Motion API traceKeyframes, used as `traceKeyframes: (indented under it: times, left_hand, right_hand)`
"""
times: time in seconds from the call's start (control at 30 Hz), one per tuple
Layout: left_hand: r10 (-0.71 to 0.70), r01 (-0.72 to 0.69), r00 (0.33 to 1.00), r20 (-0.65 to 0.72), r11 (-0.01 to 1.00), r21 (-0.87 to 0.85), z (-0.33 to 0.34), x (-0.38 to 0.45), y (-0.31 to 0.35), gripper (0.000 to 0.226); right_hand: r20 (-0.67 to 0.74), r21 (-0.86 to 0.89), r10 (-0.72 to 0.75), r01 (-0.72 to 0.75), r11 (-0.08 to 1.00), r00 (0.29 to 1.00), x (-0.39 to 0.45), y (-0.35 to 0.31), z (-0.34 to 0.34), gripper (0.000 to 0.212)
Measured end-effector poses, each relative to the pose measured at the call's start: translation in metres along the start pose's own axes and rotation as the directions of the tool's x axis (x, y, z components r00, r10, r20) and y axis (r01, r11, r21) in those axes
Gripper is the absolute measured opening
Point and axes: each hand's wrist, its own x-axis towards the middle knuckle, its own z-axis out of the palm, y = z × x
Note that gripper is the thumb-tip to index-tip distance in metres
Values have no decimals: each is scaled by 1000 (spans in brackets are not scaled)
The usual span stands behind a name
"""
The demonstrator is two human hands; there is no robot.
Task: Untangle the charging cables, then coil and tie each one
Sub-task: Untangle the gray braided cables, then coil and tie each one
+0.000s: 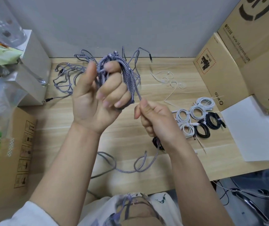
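Note:
My left hand (98,98) is raised over the table, fingers curled round a bundle of grey braided cable (127,74) wound into loops. One strand runs down from the bundle to my right hand (155,118), which pinches it between thumb and fingers. Below that hand the same cable trails in loose loops (130,167) on the wooden table (130,128). A tangle of more grey cables (65,75) lies at the back left. Several coiled, tied white cables (189,118) and black cables (208,124) lie at the right.
Loose white cable ties (169,80) lie at the back centre right. Cardboard boxes (228,66) stand at the right, a white sheet (257,131) in front of them. A white box (32,70), plastic bags and another cardboard box (19,152) crowd the left side.

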Motion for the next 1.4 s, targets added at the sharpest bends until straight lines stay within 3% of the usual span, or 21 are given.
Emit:
traceKeyframes:
  times: [0.07, 0.13, 0.23, 0.3, 0.43, 0.57, 0.63, 0.8, 1.0, 1.1, 1.2, 1.3, 1.4]
  left_hand:
    - [75, -71, 987, -140, 997, 29, -4, 3, -1, 19]
    - [193, -143, 940, -280, 971, 189, -9, 6, -7, 22]
    - [349, -98, 850, -394, 840, 534, -15, 8, -22, 20]
    - [424, -20, 813, -400, 706, 708, -19, 9, -32, 17]
    - [494, 88, 807, -324, 442, 893, -25, 7, -37, 19]
    - [545, 227, 795, -268, 142, 963, -39, -1, -22, 26]
    - [522, 325, 797, -305, 56, 944, -45, -7, -20, 31]
    - [379, 404, 843, -383, 25, 914, -37, -11, -29, 51]
    - [37, 529, 846, -532, 72, 846, -17, -9, -18, 70]
    - [-64, 512, 859, -508, 114, 851, -15, -12, -9, 50]
    - [-79, 547, 835, -544, 13, 837, -12, -11, -5, 40]
    - [-107, 567, 817, -566, -22, 823, -12, -12, -3, 41]
    - [-194, 574, 812, -551, 91, 814, -9, -16, 0, 38]
  right_hand:
    - [16, -126, 20, -18, 992, 1000, -3, 4, 1, 40]
    - [54, -198, 71, -59, 978, 996, -6, 6, 3, 37]
    - [187, -109, 228, -210, 971, 956, -9, 4, 8, 29]
    - [249, -51, 291, -288, 956, 924, -9, 5, 9, 26]
    - [325, 163, 353, -420, 893, 877, -13, 7, 6, 22]
    - [426, 348, 285, -446, 825, 859, -19, 1, 0, 18]
    - [428, 362, 233, -402, 841, 873, -19, -4, -1, 20]
    - [288, 265, 173, -252, 931, 942, -18, -13, -3, 25]
    - [202, 244, 127, -176, 954, 971, -15, -18, -5, 29]
    - [122, 219, 107, -132, 967, 987, -14, -20, -7, 31]
    - [-1, 132, 62, -61, 989, 998, -13, -19, -11, 37]
    - [-108, 50, -37, 42, 998, 993, -14, -22, -14, 28]
    - [-180, -47, -110, 103, 994, 977, -12, -23, -19, 18]
